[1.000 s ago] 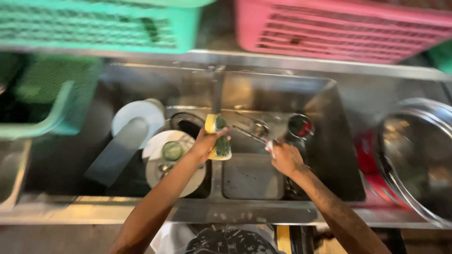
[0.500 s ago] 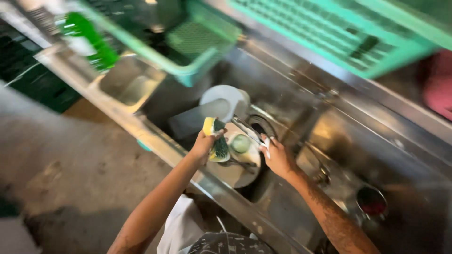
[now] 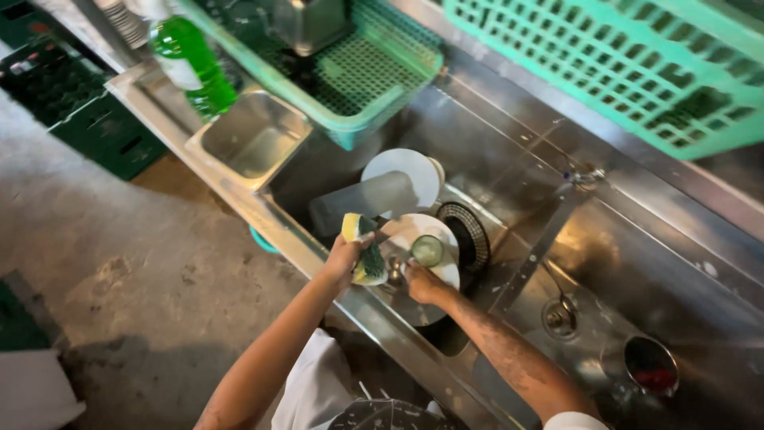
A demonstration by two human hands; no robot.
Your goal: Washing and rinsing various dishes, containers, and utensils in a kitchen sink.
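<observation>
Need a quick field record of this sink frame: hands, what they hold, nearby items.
left hand: grips yellow-green sponge
right hand: on white plate, beside small glass
sink: steel; holds second white plate, round strainer, grey tumbler on its side
above: teal basket, green bottle
right basin: metal cup

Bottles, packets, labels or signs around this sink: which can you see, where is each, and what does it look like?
Bottle of green liquid: stands at the top left on the sink's edge, beside a small steel tub; clear plastic, bright green inside.
Label on that bottle: a pale patch on its side; too blurred to tell more.
No signs or screens show.
</observation>
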